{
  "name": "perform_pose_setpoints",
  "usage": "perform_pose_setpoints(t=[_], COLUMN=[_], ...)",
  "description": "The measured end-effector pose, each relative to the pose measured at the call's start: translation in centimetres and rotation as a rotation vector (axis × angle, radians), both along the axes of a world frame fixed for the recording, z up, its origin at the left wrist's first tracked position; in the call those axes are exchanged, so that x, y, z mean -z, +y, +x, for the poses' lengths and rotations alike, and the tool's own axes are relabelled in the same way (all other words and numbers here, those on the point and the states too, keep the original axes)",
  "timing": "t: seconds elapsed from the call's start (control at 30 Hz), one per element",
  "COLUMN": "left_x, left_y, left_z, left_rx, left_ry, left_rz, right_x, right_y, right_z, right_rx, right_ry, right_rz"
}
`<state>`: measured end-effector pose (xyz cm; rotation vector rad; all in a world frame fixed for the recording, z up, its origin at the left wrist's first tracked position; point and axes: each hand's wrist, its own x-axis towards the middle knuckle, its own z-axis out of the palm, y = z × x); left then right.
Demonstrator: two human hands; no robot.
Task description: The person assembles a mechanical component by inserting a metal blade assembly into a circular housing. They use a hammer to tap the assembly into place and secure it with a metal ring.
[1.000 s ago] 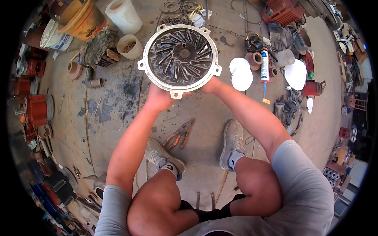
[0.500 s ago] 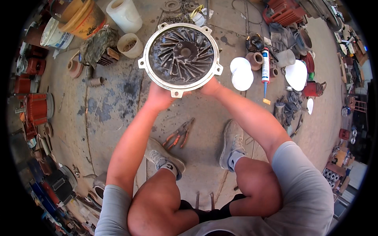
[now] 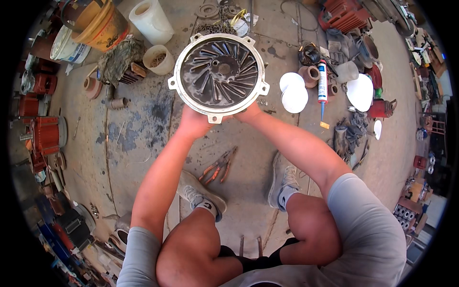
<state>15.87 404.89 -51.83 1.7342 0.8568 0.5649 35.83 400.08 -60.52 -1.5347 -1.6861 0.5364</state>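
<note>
Held out in front of me is a round metal housing (image 3: 213,118) with a pale rim and several bolt lugs. Inside it sits a dark, wet-looking disc (image 3: 222,70) with slanted radial fins and a central hub. My left hand (image 3: 195,122) grips the housing from below at its near left side. On the near right side my right hand (image 3: 248,113) supports it in the same way. Both hands are closed on the housing, with most fingers hidden beneath it. Orange-handled pliers (image 3: 218,165) lie on the floor between my shoes, apart from both hands.
A chain (image 3: 215,27) lies beyond the housing. To the left stand an orange bucket (image 3: 103,28), a plastic-film roll (image 3: 152,20) and a small tub (image 3: 158,59). Right of my hands are white discs (image 3: 294,98), a sealant cartridge (image 3: 322,83) and a rusty ring-shaped part (image 3: 310,75).
The housing has come slightly nearer to me and tilted a little. The hole beside the inner hub has shifted from its lower left to its upper left. Both hands keep their hold.
</note>
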Motion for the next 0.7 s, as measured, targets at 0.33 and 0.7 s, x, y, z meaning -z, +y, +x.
perform_pose_setpoints(t=[0.33, 0.7], left_x=[-1.1, -1.3], left_y=[0.1, -0.1], left_z=[0.3, 0.5], left_rx=[0.012, -0.016], left_ry=[-0.046, -0.076], left_rz=[-0.006, -0.010], right_x=[-1.6, -2.6], right_y=[0.8, -0.4], right_z=[3.3, 0.9], right_rx=[-0.284, -0.070], right_ry=[0.107, 0.116], right_rz=[-0.159, -0.030])
